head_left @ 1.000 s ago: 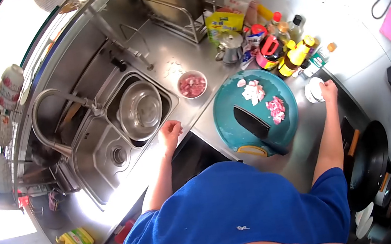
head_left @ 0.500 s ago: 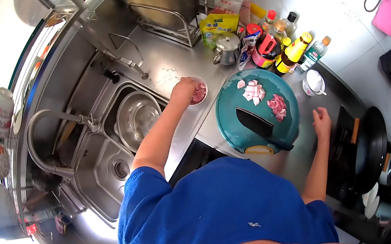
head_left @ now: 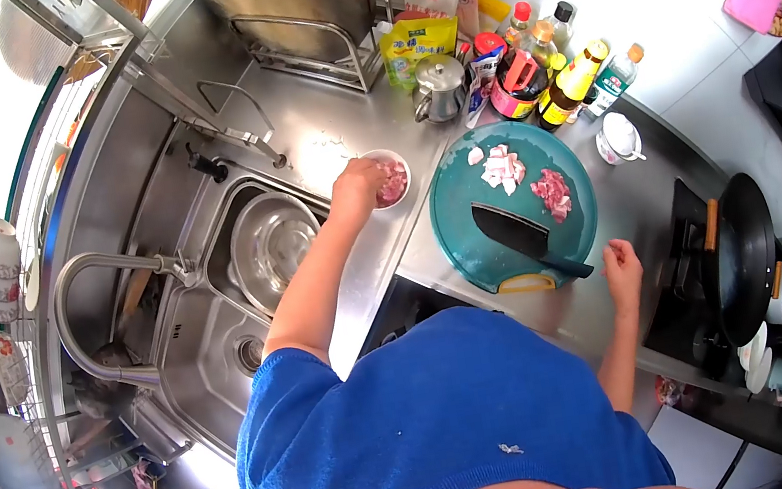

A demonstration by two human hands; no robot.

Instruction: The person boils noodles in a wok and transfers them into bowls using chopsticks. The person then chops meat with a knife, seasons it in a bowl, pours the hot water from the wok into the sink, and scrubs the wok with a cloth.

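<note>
My left hand (head_left: 357,187) reaches over the near side of a small white bowl (head_left: 406,196) of cut pink meat (head_left: 393,183). Its fingers are bent together at the rim and meat; their tips are hidden. Loosely curled and empty, my right hand (head_left: 622,260) hovers right of a round teal cutting board (head_left: 467,243). A dark-bladed knife (head_left: 512,229) lies across the board, its black handle past the lower right edge. Beyond the blade are a pile of pale, fatty pieces (head_left: 503,170) and a redder meat pile (head_left: 554,196).
A sink (head_left: 199,349) with a metal basin (head_left: 274,247) lies left. Behind the board stand a metal pot (head_left: 440,88), a yellow packet (head_left: 417,48) and several bottles (head_left: 574,88). A white cup (head_left: 618,140) with a spoon stands right, a black wok (head_left: 742,258) farther right.
My left hand has moved from beside the sink to the meat bowl. My right hand has let go at the white cup and drawn back toward me. The view has shifted slightly.
</note>
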